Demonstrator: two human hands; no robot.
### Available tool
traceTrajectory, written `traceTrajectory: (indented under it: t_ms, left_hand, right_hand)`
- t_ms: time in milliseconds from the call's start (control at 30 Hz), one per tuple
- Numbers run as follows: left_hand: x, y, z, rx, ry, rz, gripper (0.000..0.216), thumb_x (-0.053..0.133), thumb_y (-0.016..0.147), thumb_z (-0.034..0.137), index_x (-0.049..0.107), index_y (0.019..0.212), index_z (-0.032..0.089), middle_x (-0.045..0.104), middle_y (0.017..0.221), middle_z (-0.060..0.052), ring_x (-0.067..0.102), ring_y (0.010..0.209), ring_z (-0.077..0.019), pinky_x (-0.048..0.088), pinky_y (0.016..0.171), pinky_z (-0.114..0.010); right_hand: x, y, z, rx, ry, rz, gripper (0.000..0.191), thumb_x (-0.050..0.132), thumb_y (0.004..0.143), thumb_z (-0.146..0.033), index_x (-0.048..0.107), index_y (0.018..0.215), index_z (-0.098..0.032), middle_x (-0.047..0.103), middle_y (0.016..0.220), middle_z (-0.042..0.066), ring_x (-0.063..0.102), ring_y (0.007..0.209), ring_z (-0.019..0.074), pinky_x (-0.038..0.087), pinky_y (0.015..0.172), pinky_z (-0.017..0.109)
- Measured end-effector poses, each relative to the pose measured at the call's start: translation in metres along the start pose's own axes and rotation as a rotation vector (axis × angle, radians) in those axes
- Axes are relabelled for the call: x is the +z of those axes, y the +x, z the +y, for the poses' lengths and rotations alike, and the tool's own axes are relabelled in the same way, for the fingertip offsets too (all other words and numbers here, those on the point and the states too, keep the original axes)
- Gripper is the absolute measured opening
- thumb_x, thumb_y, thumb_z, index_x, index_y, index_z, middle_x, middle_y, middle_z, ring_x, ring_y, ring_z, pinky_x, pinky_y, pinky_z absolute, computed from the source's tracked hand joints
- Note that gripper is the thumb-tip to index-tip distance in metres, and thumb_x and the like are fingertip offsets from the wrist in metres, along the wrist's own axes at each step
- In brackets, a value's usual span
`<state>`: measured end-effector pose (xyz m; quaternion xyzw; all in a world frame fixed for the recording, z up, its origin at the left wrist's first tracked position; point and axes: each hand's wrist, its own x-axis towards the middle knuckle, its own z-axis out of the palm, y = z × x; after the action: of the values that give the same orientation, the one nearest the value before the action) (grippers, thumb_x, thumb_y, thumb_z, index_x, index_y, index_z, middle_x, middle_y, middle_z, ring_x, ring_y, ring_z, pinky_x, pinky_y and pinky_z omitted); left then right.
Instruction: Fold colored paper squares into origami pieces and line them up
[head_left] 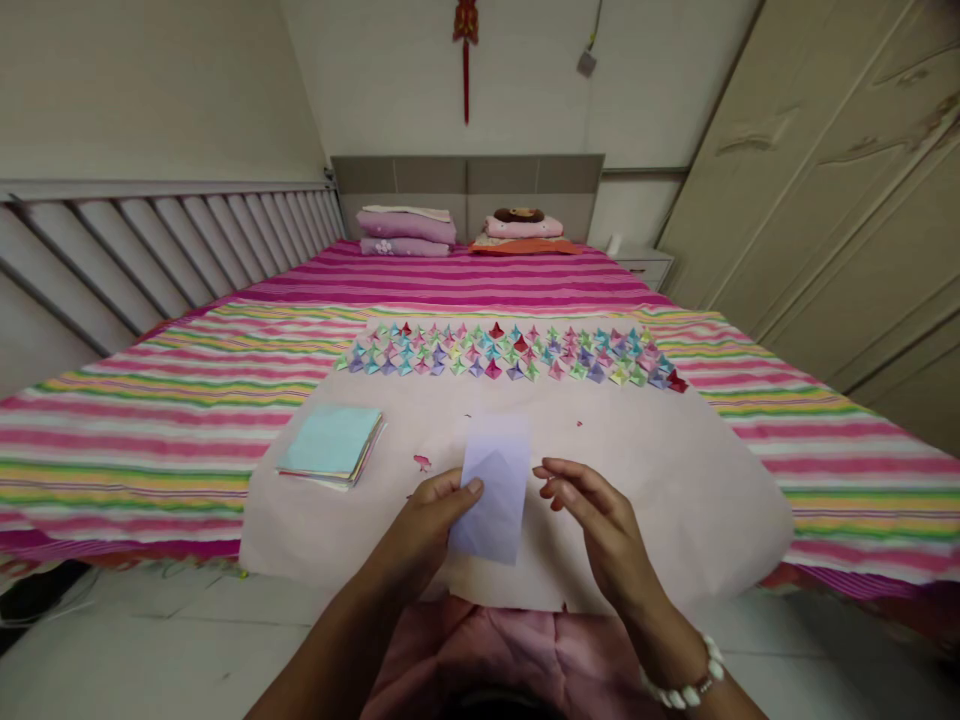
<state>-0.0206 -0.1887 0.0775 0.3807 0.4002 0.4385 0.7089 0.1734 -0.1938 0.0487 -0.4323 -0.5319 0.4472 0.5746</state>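
Observation:
My left hand (442, 510) grips a pale lilac sheet of origami paper (491, 510) by its left edge, the thumb lying on top. The sheet is a tall rectangle with faint crease lines, held above a large pale paper (645, 490). Just off the sheet's right edge is my right hand (592, 510), its fingers bent and apart with nothing in them. To the left lies a stack of square paper (334, 440), light blue on top. Several rows of small folded paper pieces (495, 350) in many colours stand along the far side of the pale paper.
A striped bedspread (847, 450) spreads under everything. Small red scraps (422, 463) lie near my left hand. Folded bedding (409, 230) sits by the headboard (525, 180). A slatted rail (187, 250) runs along the left, and a wardrobe (840, 200) stands on the right.

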Motion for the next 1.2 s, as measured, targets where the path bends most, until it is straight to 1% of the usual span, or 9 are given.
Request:
traceTrajectory:
  t_ms: [100, 233, 367, 533, 633, 700, 833, 1033, 1200]
  left_hand:
    - [0.001, -0.003, 0.001, -0.068, 0.121, -0.107, 0.03, 0.071, 0.074, 0.041, 0.074, 0.085, 0.014, 0.069, 0.068, -0.005, 0.058, 0.057, -0.0137, 0.043, 0.056, -0.022]
    - [-0.001, -0.008, 0.007, -0.13, 0.263, -0.21, 0.027, 0.07, 0.075, 0.041, 0.072, 0.077, 0.014, 0.064, 0.061, -0.001, 0.051, 0.051, -0.0101, 0.035, 0.051, -0.02]
    - [-0.007, -0.007, 0.015, -0.046, 0.332, -0.144, 0.016, 0.073, 0.074, 0.03, 0.073, 0.074, 0.015, 0.065, 0.063, -0.001, 0.053, 0.054, -0.0107, 0.035, 0.05, -0.019]
    - [-0.017, 0.001, 0.007, 0.037, -0.063, 0.113, 0.027, 0.074, 0.074, 0.026, 0.072, 0.099, 0.017, 0.073, 0.083, -0.004, 0.064, 0.07, -0.0152, 0.047, 0.062, -0.022]
    - [-0.018, 0.003, -0.009, 0.017, -0.331, 0.06, 0.028, 0.075, 0.073, 0.03, 0.071, 0.097, 0.016, 0.073, 0.089, -0.006, 0.067, 0.077, -0.0168, 0.052, 0.071, -0.025]
    - [-0.014, 0.002, -0.019, -0.049, -0.389, 0.011, 0.026, 0.079, 0.069, 0.03, 0.072, 0.088, 0.014, 0.073, 0.088, -0.006, 0.068, 0.081, -0.0175, 0.052, 0.073, -0.026]
    - [0.0, 0.002, -0.026, -0.061, -0.313, -0.033, 0.024, 0.08, 0.069, 0.027, 0.071, 0.084, 0.012, 0.071, 0.088, -0.007, 0.066, 0.082, -0.0159, 0.05, 0.072, -0.024]
    - [0.004, 0.001, -0.018, 0.004, -0.141, 0.115, 0.031, 0.08, 0.065, 0.035, 0.069, 0.083, 0.012, 0.067, 0.074, -0.003, 0.056, 0.065, -0.0104, 0.043, 0.063, -0.023]
    - [-0.005, -0.003, -0.015, 0.05, 0.201, 0.248, 0.04, 0.075, 0.067, 0.046, 0.055, 0.051, 0.014, 0.05, 0.049, 0.003, 0.043, 0.052, -0.0081, 0.034, 0.053, -0.022]
  right_hand:
    - [-0.003, 0.011, -0.007, 0.171, 0.215, -0.087, 0.038, 0.061, 0.08, -0.052, 0.071, 0.094, -0.018, 0.066, 0.074, 0.006, 0.056, 0.065, 0.0172, 0.043, 0.058, 0.029]
    - [-0.002, 0.019, -0.018, 0.365, 0.307, -0.12, 0.027, 0.078, 0.066, -0.042, 0.07, 0.073, -0.017, 0.054, 0.053, -0.003, 0.042, 0.047, 0.0083, 0.03, 0.044, 0.021]
    - [-0.001, 0.017, -0.021, 0.462, 0.342, -0.156, 0.029, 0.085, 0.058, -0.033, 0.062, 0.06, -0.016, 0.05, 0.047, -0.005, 0.039, 0.042, 0.005, 0.028, 0.039, 0.017]
    - [0.001, 0.013, -0.009, 0.439, 0.467, -0.013, 0.028, 0.084, 0.061, -0.032, 0.06, 0.063, -0.017, 0.054, 0.054, -0.006, 0.042, 0.043, 0.0044, 0.033, 0.036, 0.015]
    - [0.003, 0.011, -0.004, 0.411, 0.502, 0.021, 0.025, 0.083, 0.063, -0.031, 0.062, 0.067, -0.018, 0.057, 0.058, -0.005, 0.047, 0.046, 0.006, 0.038, 0.039, 0.016]
    - [0.007, 0.009, -0.002, 0.393, 0.509, 0.017, 0.023, 0.081, 0.065, -0.032, 0.062, 0.067, -0.018, 0.058, 0.058, -0.004, 0.048, 0.046, 0.0066, 0.039, 0.04, 0.017]
    - [0.017, 0.005, 0.0, 0.379, 0.52, 0.018, 0.023, 0.082, 0.064, -0.032, 0.065, 0.071, -0.018, 0.06, 0.059, -0.003, 0.051, 0.05, 0.0089, 0.04, 0.045, 0.019]
    - [0.019, 0.001, -0.002, 0.328, 0.448, -0.036, 0.021, 0.082, 0.064, -0.03, 0.066, 0.072, -0.02, 0.064, 0.063, -0.002, 0.053, 0.057, 0.0117, 0.043, 0.057, 0.023]
    - [0.015, -0.001, 0.001, 0.21, 0.267, -0.03, 0.017, 0.082, 0.064, -0.029, 0.07, 0.071, -0.019, 0.056, 0.061, -0.003, 0.045, 0.058, 0.0102, 0.037, 0.057, 0.023]
